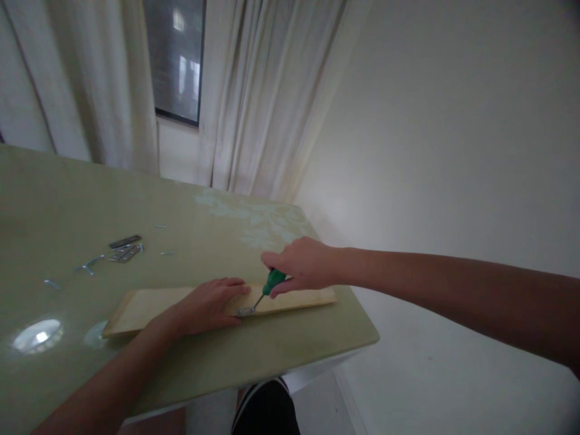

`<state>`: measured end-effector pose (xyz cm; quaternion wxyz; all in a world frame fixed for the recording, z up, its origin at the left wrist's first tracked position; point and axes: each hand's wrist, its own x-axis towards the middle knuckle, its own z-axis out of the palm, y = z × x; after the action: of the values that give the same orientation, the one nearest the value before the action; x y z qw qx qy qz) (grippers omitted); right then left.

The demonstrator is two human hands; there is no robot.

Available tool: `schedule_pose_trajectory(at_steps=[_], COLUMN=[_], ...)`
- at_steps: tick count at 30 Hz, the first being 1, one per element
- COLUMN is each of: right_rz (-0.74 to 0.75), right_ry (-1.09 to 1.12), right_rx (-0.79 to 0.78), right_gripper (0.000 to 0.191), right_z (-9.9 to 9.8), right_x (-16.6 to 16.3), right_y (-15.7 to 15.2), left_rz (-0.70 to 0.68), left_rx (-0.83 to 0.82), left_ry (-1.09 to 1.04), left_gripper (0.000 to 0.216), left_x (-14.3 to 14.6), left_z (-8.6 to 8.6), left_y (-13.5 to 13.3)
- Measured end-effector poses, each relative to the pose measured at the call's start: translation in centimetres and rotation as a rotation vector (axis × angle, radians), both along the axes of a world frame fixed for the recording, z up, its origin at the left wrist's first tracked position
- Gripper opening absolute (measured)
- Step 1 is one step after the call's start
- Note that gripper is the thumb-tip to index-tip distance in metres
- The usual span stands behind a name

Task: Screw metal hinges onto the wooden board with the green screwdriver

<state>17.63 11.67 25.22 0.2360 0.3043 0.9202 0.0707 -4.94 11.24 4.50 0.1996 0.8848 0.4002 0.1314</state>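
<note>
A light wooden board [136,307] lies flat near the front edge of the glossy green table [67,205]. My left hand [209,305] rests flat on the board, fingers stretched out, pressing it down. My right hand [302,264] is closed round the green handle of a screwdriver [270,286]. The screwdriver's tip meets a small metal bracket [244,312] on the board, just right of my left fingertips.
Loose metal plates [125,248] and several screws [93,264] lie on the table at the left. Cream curtains and a dark window [176,60] stand behind the table. The table's right corner [369,335] ends close to the white wall.
</note>
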Motion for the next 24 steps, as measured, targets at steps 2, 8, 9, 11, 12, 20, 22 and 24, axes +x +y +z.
schedule_pose_trajectory(at_steps=[2, 8, 9, 11, 12, 20, 22, 24], right_rz=[-0.108, 0.116, 0.002, -0.163, -0.134, -0.201, -0.130, 0.155], right_ry=[0.004, -0.115, -0.115, -0.077, -0.065, -0.022, -0.024, -0.037], right_rx=[0.076, -0.015, -0.016, -0.011, -0.023, -0.030, -0.016, -0.017], right_gripper=[0.060, 0.035, 0.040, 0.051, 0.049, 0.061, 0.057, 0.037], right_z=[0.0, -0.4, -0.4, -0.5, -0.4, -0.5, -0.6, -0.6], right_x=[-0.2, -0.2, -0.1, 0.1, 0.3, -0.1, -0.2, -0.1], right_y=[0.3, 0.8, 0.8, 0.8, 0.9, 1.2, 1.1, 1.1], left_rz=[-0.008, 0.006, 0.005, 0.004, 0.002, 0.005, 0.006, 0.006], left_rx=[-0.011, -0.001, 0.000, 0.004, 0.006, -0.008, -0.005, 0.003], left_ry=[0.016, 0.021, 0.017, 0.012, 0.010, 0.015, 0.012, 0.005], left_gripper=[0.067, 0.070, 0.069, 0.068, 0.068, 0.071, 0.070, 0.070], left_x=[0.0, -0.1, -0.1, -0.1, -0.2, -0.3, -0.3, -0.2], left_z=[0.2, -0.3, -0.5, -0.8, -0.9, -0.8, -0.7, -0.6], left_y=[-0.1, 0.0, 0.1, 0.2, 0.3, 0.3, 0.2, 0.2])
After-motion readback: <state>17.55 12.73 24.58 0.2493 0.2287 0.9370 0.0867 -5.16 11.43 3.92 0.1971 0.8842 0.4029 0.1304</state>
